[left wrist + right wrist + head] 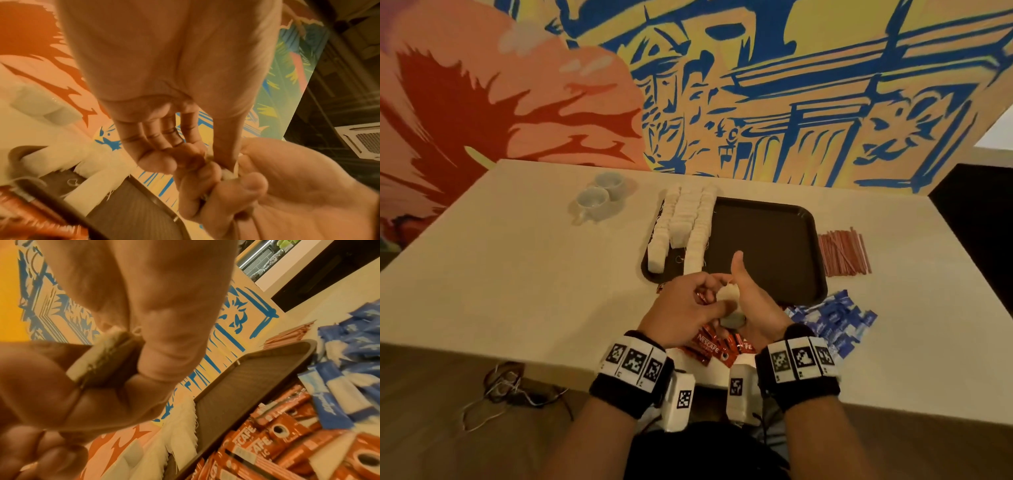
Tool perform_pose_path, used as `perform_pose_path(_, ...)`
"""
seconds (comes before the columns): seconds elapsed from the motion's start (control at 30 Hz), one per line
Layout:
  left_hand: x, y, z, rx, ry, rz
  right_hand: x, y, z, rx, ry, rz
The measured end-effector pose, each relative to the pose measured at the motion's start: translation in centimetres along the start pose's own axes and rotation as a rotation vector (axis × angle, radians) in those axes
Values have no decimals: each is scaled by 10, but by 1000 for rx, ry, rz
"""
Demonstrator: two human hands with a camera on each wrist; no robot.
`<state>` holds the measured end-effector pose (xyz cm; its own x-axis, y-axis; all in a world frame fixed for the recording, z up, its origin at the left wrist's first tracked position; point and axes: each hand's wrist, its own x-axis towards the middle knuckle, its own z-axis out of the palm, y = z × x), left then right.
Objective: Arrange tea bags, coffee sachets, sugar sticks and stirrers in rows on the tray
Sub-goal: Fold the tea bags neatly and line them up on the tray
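Over the table's front edge, both hands hold a small stack of white tea bags point(727, 303) point(92, 363). My left hand point(709, 301) pinches it from the left. My right hand point(741, 301) grips it from the right, thumb pointing up. Just beyond them lies the dark tray point(774, 240), with three rows of tea bags point(685, 222) along its left side. Red coffee sachets point(709, 346) are heaped under my hands. Blue sugar sticks point(828, 318) are piled to the right of them. Red stirrers point(844, 253) lie beside the tray's right rim.
Two pale cups point(599, 195) stand at the back left of the table. A painted wall rises right behind the table's far edge. Loose cables point(506, 387) lie on the floor at the lower left.
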<state>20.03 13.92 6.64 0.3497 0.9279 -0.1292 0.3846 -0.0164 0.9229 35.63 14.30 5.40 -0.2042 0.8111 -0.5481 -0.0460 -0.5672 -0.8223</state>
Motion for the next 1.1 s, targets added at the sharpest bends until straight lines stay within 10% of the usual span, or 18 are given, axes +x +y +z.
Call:
perform_pose_path(0.43,-10,-21,-6,-287,229,-66,-14,23,-2,135,-48,-157)
perform_pose_path(1.1,-12,-47,-14,-468,175,-171,0,29,2,-80,9,-220)
